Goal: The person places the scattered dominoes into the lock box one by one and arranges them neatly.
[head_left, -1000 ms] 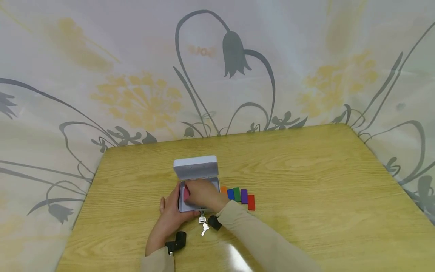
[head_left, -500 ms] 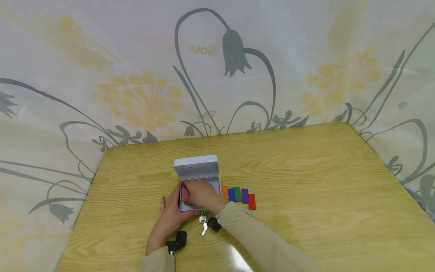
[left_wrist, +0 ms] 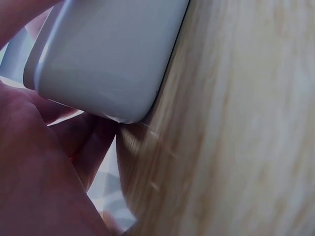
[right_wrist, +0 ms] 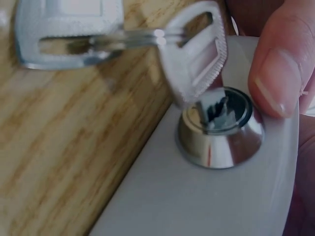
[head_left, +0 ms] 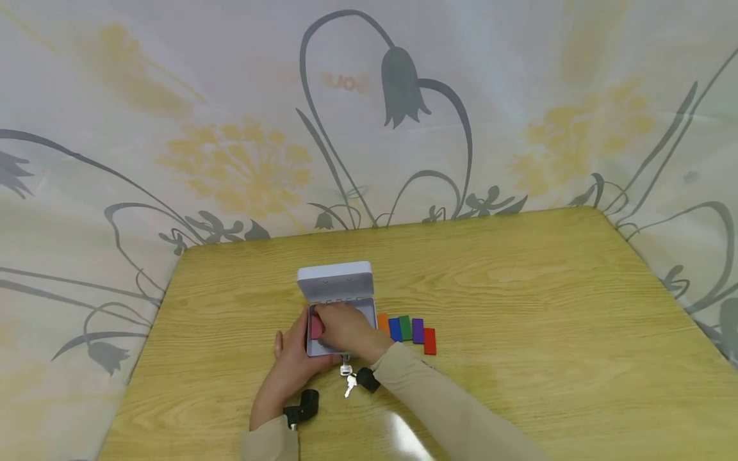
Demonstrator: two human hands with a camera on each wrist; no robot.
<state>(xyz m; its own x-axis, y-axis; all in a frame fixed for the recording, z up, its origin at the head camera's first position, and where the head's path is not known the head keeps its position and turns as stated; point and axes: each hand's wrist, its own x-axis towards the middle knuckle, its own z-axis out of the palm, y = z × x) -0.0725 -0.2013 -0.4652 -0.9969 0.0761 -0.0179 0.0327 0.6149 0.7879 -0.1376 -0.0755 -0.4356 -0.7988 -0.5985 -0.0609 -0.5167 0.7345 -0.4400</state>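
A small white metal lockbox (head_left: 336, 282) stands with its hinged lid raised. My left hand (head_left: 291, 362) grips its left side, thumb along the front wall; the left wrist view shows fingers behind the box corner. Inside the box, my right hand (head_left: 344, 328) reaches down with fingers bent, pinching a pink block (head_left: 316, 326) near the left inner wall. Its fingertips are partly hidden. On the front, a key (right_wrist: 197, 54) sits in the round lock (right_wrist: 221, 142), and a second key (head_left: 350, 386) hangs from it by a ring. The left thumb (right_wrist: 278, 81) rests beside the lock.
Right of the box lie flat coloured blocks: orange (head_left: 383, 323), blue (head_left: 394, 329), green (head_left: 405, 328), purple (head_left: 418, 331) and red (head_left: 429, 341). Patterned fabric (head_left: 248, 96) rises behind the wooden table (head_left: 519, 288). Black wrist cameras (head_left: 309, 404) hang near both hands.
The view shifts slightly. The right hand stays inside the box at the pink block, which turns a little, and the left hand keeps its grip.
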